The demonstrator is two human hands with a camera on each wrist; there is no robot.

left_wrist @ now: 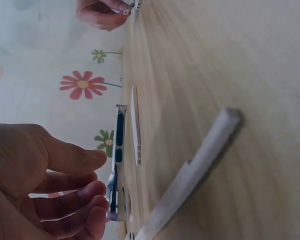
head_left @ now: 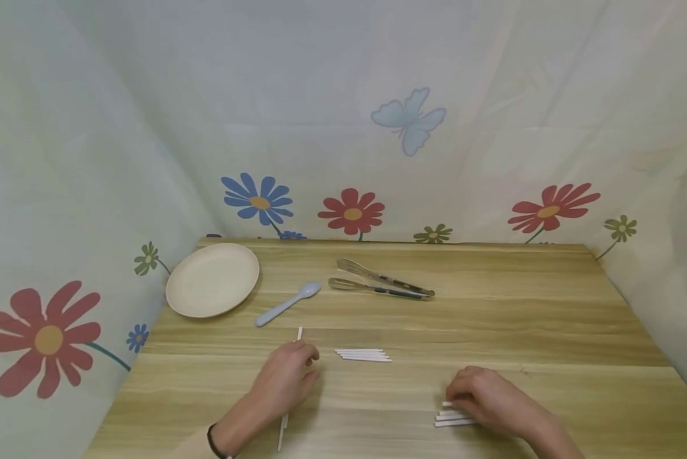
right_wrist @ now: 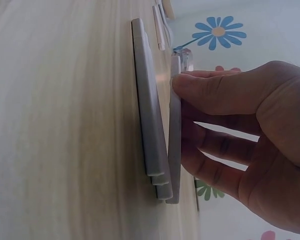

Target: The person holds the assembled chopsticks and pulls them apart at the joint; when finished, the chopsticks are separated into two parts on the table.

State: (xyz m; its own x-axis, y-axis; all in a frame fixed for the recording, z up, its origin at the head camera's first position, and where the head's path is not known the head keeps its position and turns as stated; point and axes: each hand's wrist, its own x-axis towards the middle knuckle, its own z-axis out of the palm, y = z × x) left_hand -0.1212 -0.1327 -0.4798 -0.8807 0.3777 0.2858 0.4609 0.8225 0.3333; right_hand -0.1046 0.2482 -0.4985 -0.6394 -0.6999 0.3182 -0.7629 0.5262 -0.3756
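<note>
My right hand [head_left: 489, 398] pinches a slim white stick [right_wrist: 174, 130] between thumb and fingers, at the right front of the table. Right beside that stick, several more white sticks [right_wrist: 149, 110] lie together on the wood. At the left front, my left hand [head_left: 282, 376] hovers over a few long white sticks [left_wrist: 195, 175], its fingers loosely bent with nothing between them. In the head view this hand hides the middle of those sticks. Between the two hands lies a flat group of several white sticks [head_left: 363, 355].
A round cream plate [head_left: 212, 280] is at the back left of the wooden table [head_left: 521, 306]. A pale blue spoon [head_left: 280, 310] lies to its right, and metal tongs with dark handles [head_left: 397, 292] lie farther right. Flower-printed curtain [head_left: 320, 127] encloses the back and sides.
</note>
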